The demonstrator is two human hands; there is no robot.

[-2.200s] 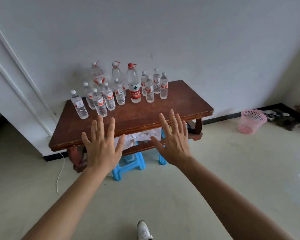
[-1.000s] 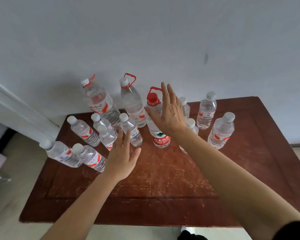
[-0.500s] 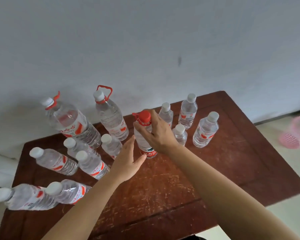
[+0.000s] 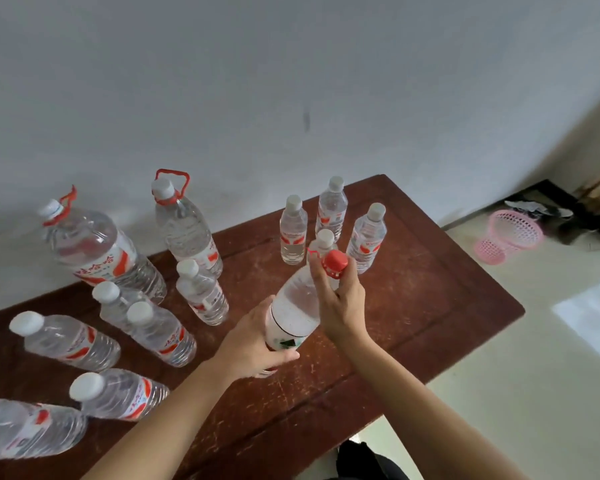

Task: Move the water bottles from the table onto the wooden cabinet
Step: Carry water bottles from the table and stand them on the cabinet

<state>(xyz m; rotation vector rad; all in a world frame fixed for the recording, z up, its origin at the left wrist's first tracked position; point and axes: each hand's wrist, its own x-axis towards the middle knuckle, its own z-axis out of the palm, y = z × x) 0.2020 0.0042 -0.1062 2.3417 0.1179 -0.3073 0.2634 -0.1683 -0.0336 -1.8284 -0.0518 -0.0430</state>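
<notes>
The dark wooden table (image 4: 430,306) carries water bottles (image 4: 187,230) along its back edge and left side. Over its middle, the tilted red-capped bottle (image 4: 295,306) is gripped by both hands: left hand (image 4: 253,344) round its base, right hand (image 4: 343,306) at its neck.
</notes>
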